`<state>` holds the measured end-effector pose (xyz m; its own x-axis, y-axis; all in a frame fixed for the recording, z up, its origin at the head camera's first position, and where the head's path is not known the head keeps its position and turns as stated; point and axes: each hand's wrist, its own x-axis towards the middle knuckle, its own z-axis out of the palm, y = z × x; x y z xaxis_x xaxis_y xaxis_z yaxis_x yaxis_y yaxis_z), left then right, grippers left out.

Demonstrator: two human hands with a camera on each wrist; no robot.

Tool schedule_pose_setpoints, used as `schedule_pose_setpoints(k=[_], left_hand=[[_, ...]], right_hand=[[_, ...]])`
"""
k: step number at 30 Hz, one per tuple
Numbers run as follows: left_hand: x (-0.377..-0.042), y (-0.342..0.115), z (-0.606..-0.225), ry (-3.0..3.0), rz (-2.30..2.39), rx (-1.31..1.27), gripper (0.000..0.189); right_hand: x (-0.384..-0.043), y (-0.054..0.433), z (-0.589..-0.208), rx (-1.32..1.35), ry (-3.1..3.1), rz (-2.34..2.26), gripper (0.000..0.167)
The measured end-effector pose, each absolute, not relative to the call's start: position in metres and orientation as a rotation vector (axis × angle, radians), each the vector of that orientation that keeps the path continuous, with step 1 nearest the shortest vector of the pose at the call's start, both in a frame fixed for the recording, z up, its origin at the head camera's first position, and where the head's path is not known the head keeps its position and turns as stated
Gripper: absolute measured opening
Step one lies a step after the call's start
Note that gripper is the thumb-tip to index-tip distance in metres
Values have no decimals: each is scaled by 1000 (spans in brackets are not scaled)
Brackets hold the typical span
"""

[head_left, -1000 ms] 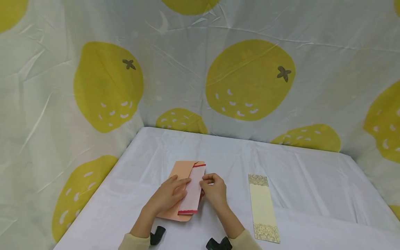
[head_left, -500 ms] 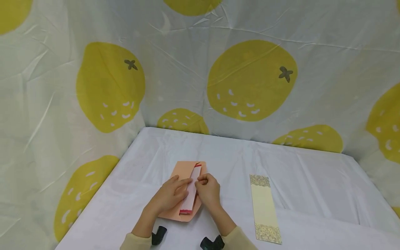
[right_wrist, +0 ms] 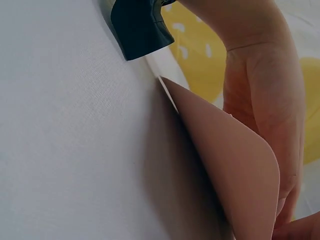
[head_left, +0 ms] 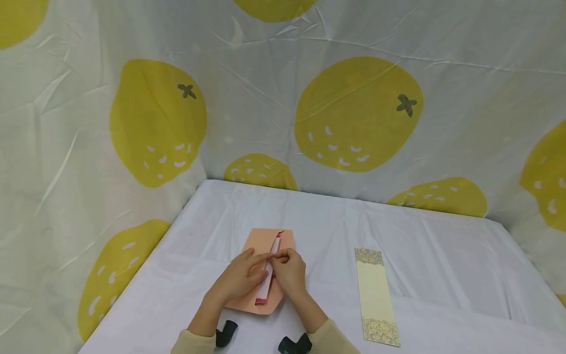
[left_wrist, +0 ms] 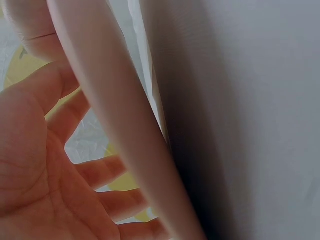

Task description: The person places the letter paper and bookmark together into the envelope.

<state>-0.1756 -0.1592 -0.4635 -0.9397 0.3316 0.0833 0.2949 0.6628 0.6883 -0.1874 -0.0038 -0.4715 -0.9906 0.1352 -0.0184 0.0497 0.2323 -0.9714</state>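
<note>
A peach envelope [head_left: 262,240] lies at the near left of the table in the head view, seen from its underside in the left wrist view. A pale pink card [head_left: 267,286] with red ends shows as a narrow strip along the opening; the rest is under the envelope's left panel. My left hand [head_left: 239,275] rests on that panel, fingers extended toward the opening. In the left wrist view its fingers reach behind the sheet, tips hidden. With curled fingers, my right hand [head_left: 289,273] pinches the card's right edge close to the left fingertips.
To the right lies a long cream card [head_left: 376,295] with ornate gold-patterned ends. White cloth covers the table [head_left: 327,216]. A lemon-print curtain [head_left: 247,98] hangs along the back and sides. Black wrist devices [head_left: 295,344] sit by both sleeves.
My right hand has moved left with the pink card, which has slid under the envelope's left panel until only a strip shows. The left hand has stayed nearly in place.
</note>
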Motion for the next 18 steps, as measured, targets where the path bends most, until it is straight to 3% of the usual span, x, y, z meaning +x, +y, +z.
schedule_pose_setpoints(k=[18], left_hand=[[-175, -158, -464, 2847, 1123, 552, 40]], right_hand=[[-190, -8, -478, -261, -2299, 2146, 9]])
